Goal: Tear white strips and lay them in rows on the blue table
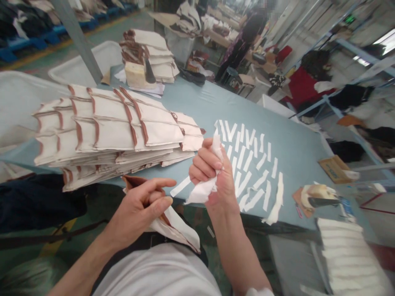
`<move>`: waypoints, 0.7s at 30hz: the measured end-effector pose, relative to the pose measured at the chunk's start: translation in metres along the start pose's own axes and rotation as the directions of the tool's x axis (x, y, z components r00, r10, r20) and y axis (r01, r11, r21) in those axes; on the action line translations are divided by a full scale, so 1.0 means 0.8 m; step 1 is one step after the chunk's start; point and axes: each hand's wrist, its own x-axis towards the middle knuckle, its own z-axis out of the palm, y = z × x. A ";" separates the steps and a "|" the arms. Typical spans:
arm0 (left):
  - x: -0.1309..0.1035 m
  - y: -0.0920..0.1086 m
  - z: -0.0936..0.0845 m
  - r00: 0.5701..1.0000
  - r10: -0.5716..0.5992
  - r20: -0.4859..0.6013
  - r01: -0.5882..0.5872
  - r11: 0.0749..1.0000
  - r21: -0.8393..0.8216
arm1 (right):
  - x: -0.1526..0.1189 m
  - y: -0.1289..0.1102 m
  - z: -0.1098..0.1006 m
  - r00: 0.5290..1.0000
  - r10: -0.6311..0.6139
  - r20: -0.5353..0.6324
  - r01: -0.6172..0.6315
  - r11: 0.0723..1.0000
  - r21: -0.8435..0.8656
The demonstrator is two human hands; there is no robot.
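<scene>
My right hand (212,172) is closed round a crumpled white cloth (202,191), whose ends stick out above and below the fingers. To its left, my left hand (145,209) holds a cream fabric piece with brown edging (182,230) that hangs down in front of my shirt. The index finger points toward the right hand, and the other fingers are curled over the piece. Many white strips (243,158) lie spread on the blue-green table (296,152) beyond and right of the right hand. One strip (180,186) lies between the two hands.
Stacks of cream pieces with brown edges (108,119) cover the table's left side. Behind them stands another pile (154,45) beside a yellowish block (140,75). A tape dispenser (321,197) and a cardboard box (336,168) are at the right. A person (247,37) stands in the background.
</scene>
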 end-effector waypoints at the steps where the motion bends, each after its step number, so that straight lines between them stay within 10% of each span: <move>1: 0.004 0.004 0.001 0.998 -0.033 0.061 0.036 0.998 -0.042 | 0.003 -0.001 0.001 1.000 -0.022 0.005 0.022 1.000 -0.010; 6: 0.024 0.016 0.014 0.957 -0.106 0.269 0.160 0.969 -0.188 | 0.021 0.004 0.006 0.990 -0.131 0.059 0.136 0.987 -0.083; 21: 0.023 0.006 0.025 0.860 -0.279 0.428 0.441 0.828 -0.346 | 0.100 0.019 0.007 0.995 -0.084 -0.058 0.089 0.992 0.085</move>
